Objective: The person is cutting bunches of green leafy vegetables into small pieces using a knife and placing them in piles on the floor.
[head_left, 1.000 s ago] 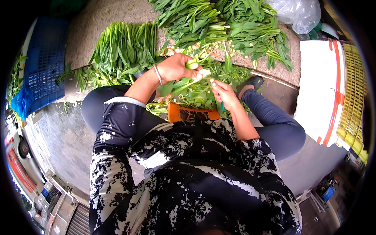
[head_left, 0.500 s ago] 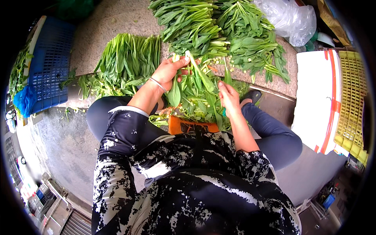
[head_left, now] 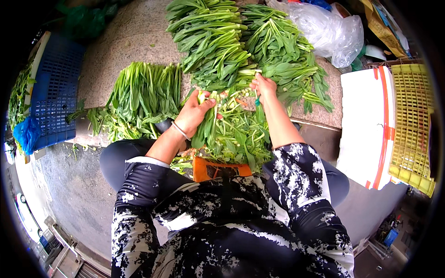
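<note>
Several stalks of leafy greens [head_left: 211,134] hang leaf-down from my left hand [head_left: 195,115], which is closed round their pale stem ends. My right hand [head_left: 265,87] reaches farther out, its thumb and fingers pinched on the cut end of a leafy green stalk [head_left: 249,72] at the near edge of the middle pile. A small teal piece [head_left: 257,102] shows under that hand; what it belongs to is hidden. Below both hands lies a heap of loose leaves and trimmings [head_left: 236,134], in and over an orange container [head_left: 222,169] between my legs.
On the stone ledge [head_left: 125,46] lie a left pile of greens [head_left: 146,90], a tall middle pile [head_left: 208,41] and a right pile [head_left: 282,55]. A blue crate [head_left: 53,92] stands left; a white foam box [head_left: 364,129] and yellow crate [head_left: 410,120] right. Clear plastic bags [head_left: 329,34] lie behind.
My right hand has moved up and away from me to the middle pile and pinched a stalk there. My left hand has come slightly nearer, with more stalks gathered upright in it.
</note>
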A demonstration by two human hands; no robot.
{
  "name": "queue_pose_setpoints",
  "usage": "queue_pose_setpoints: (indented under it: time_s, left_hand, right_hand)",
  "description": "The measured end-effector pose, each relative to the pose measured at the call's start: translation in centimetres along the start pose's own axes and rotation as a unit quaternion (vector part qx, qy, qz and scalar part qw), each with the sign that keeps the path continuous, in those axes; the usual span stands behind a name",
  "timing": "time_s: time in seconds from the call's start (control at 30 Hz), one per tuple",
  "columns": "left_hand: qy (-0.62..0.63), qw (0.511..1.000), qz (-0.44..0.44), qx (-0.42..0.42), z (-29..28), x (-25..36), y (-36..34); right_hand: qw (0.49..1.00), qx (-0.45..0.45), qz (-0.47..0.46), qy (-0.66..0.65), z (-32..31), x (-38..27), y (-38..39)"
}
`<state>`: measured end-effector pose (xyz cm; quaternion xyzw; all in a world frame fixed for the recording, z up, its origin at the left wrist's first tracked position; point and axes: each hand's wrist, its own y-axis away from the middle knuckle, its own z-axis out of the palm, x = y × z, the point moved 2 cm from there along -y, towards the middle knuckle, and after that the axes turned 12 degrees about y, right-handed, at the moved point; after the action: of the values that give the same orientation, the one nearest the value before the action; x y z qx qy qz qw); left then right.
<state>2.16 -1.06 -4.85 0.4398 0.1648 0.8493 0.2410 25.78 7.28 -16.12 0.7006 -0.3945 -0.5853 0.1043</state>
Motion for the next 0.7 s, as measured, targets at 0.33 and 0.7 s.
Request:
queue_pose_setpoints:
  time_s: [0.33,0.7]
  left_hand:
    - [-0.078,0.997,-0.023,0.013,-0.2,0.8,-0.5]
    - [-0.205,0.978,0.02,-0.025,0.2,0.0,-0.4]
  right_hand:
    - [0.999,-0.029,0.02,-0.016,1.8,-2.1,-1.1]
    - [0.958,0.015,-0.209,-0.195,-4.0,-5.8,5.8]
